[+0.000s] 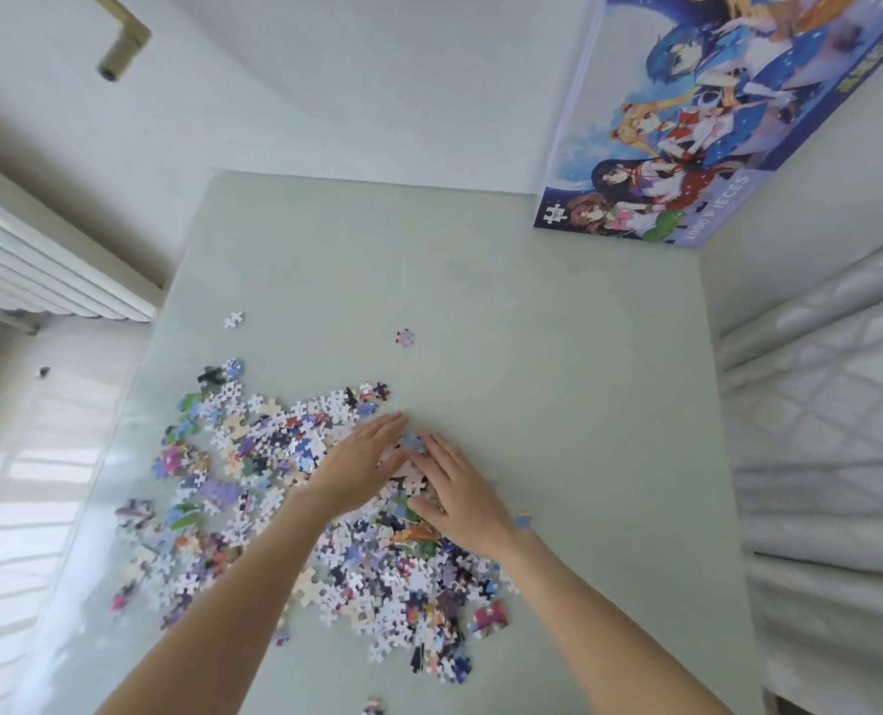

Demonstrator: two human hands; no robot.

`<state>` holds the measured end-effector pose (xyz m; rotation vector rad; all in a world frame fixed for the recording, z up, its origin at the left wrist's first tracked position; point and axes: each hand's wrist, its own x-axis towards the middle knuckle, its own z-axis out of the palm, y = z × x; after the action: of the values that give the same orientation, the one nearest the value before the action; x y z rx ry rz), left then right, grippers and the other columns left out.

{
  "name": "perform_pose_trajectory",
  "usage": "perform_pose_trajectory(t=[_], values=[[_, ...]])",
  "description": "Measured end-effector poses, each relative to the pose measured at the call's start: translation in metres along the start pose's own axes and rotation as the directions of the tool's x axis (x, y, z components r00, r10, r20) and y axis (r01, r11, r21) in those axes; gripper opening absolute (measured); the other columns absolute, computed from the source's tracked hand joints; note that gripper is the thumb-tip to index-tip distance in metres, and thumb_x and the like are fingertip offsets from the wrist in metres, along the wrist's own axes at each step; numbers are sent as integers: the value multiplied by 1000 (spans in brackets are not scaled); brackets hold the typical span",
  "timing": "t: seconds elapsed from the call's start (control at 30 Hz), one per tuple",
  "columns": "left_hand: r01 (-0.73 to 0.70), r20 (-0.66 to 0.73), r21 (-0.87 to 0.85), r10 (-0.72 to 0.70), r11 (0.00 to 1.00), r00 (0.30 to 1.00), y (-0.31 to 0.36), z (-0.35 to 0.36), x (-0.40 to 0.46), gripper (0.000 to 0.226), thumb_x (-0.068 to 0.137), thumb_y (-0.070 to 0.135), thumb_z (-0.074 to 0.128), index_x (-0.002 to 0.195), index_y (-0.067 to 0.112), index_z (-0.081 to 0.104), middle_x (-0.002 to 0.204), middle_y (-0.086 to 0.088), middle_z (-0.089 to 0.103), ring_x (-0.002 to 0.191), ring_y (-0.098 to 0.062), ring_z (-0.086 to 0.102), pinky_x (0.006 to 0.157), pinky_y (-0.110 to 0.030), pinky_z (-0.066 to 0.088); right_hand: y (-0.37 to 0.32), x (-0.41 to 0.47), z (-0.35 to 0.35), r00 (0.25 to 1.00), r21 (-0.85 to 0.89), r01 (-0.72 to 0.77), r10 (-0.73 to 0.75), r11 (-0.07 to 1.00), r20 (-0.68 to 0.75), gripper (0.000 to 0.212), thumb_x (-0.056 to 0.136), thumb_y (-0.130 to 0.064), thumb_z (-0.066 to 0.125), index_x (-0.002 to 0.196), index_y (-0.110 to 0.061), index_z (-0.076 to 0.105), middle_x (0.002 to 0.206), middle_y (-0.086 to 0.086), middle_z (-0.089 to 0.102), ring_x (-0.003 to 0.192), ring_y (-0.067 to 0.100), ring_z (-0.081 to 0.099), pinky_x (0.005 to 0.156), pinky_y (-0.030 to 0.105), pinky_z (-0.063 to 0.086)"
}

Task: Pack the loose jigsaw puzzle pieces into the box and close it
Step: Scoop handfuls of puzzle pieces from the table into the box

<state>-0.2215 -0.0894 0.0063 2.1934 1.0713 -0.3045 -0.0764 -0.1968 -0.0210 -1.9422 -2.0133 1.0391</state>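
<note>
A wide spread of loose jigsaw pieces (253,472) covers the near left part of a pale green table (558,405). My left hand (362,464) lies flat on the pieces with its fingers together, pointing to the far right. My right hand (457,490) lies flat beside it, fingers pointing to the far left. The fingertips of both hands nearly meet around a small heap of pieces (408,479) between them. The puzzle box (728,110), printed with cartoon figures, stands at the table's far right corner, leaning on the wall.
Two stray pieces lie farther out, one pale piece (233,319) and one pink piece (404,338). A radiator (42,265) is on the left. A quilted mattress (831,456) borders the table's right side. A white wall stands behind the table.
</note>
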Motion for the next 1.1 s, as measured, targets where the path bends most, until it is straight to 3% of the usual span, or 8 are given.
perform_pose_trajectory(t=[0.13, 0.2, 0.27, 0.37, 0.47, 0.7, 0.9, 1.1], values=[[9, -30, -62, -11, 998, 999, -18, 8, -49, 59, 93, 54, 35, 145, 30, 22, 148, 7, 33, 133, -15, 37, 109, -36, 31, -24, -31, 0, 999, 156, -28, 30, 987, -11, 59, 94, -40, 47, 146, -25, 23, 155, -9, 16, 140, 7, 15, 115, 30, 13], [-16, -110, 6, 17, 1000, 994, -32, 16, -70, 75, 81, 75, 25, 144, 34, 22, 150, 8, 28, 140, -16, 25, 116, -40, 13, -26, -49, 1, 992, 201, -76, 94, 977, -82, 60, 92, -40, 51, 145, -27, 25, 153, -10, 18, 138, 2, 12, 117, 35, 16], [43, -204, 61, -30, 997, 979, -45, 22, -86, 80, 77, 78, 32, 144, 38, 17, 154, 6, 19, 144, -17, 9, 116, -43, -4, -20, -69, 6, 957, 132, -169, 195, 977, -217, 65, 89, -44, 55, 145, -28, 26, 153, -8, 17, 140, 6, 8, 118, 39, 14], [236, -249, 26, -223, 971, 943, -59, 31, -101, 91, 73, 72, 52, 146, 36, 10, 157, -2, 4, 144, -26, -1, 114, -50, -3, -11, -98, 15, 802, 79, -471, 463, 879, -376, 76, 81, -53, 61, 144, -25, 29, 149, 7, 27, 136, 26, 24, 108, 41, 27], [329, -148, -32, -330, 944, 932, -64, 38, -113, 106, 66, 77, 54, 147, 35, -1, 157, -3, -3, 143, -32, -2, 113, -54, 8, -16, -107, 24, 655, 231, -678, 716, 698, -240, 90, 75, -59, 63, 146, -24, 21, 141, 13, 27, 128, 34, 26, 101, 41, 34], [252, -173, -58, -259, 966, 950, -52, 45, -110, 115, 62, 71, 65, 148, 28, 3, 150, -1, 16, 137, -25, 14, 112, -45, 20, -69, -59, 44, 797, 339, -504, 579, 794, -170, 101, 71, -58, 69, 148, -33, 8, 137, 7, 24, 128, 27, 23, 97, 37, 36], [236, -199, -240, -286, 941, 937, -38, 39, -90, 85, 81, 59, 55, 147, 28, 12, 145, -8, 30, 135, -27, 22, 103, -42, 35, -87, -27, 33, 816, 307, -502, 560, 809, -142, 64, 81, -61, 54, 134, -26, 40, 139, 8, 31, 133, 29, 22, 104, 42, 29], [198, -148, -49, -203, 979, 968, -35, 41, -86, 109, 60, 51, 80, 144, 33, 14, 144, -4, 21, 131, -27, 19, 96, -41, 45, -85, -17, 29, 894, -68, -442, 433, 894, -116, 96, 69, -53, 73, 144, -31, 18, 150, 6, 9, 132, 32, 19, 94, 43, 43]])
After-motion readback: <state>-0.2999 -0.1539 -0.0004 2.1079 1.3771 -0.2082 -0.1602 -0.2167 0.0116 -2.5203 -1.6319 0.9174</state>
